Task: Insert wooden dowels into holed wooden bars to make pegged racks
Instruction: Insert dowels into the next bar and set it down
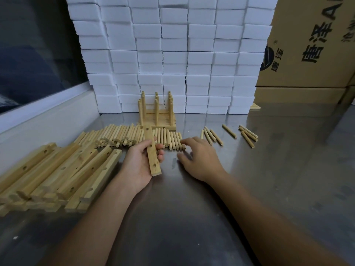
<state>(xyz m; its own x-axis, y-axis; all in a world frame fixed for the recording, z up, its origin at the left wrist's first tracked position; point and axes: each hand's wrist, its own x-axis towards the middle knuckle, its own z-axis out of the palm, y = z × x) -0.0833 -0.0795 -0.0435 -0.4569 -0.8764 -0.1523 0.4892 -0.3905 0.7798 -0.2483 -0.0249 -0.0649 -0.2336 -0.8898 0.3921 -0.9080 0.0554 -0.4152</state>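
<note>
The left hand [141, 162] has its grip curled round a holed wooden bar [151, 150], thumb over one edge and fingers wrapped from the other, so the face with its three holes looks up, likely to leave them free to take pegs. The right hand [197, 158] holds nothing; its grip is loose and spread, palm down, fingertips at the near ends of the row of dowels [134, 137] lying side by side on the tabletop [192, 217], seemingly about to pick one. More loose dowels [212, 136] lie scattered to the right. A stack of spare bars [57, 173] sits to the left, within easy reach. Behind the dowel row stand finished racks [157, 114], pegs upright, pushed back against a wall of white foam blocks [172, 54]. A cardboard box [307, 45] stands at far right
</note>
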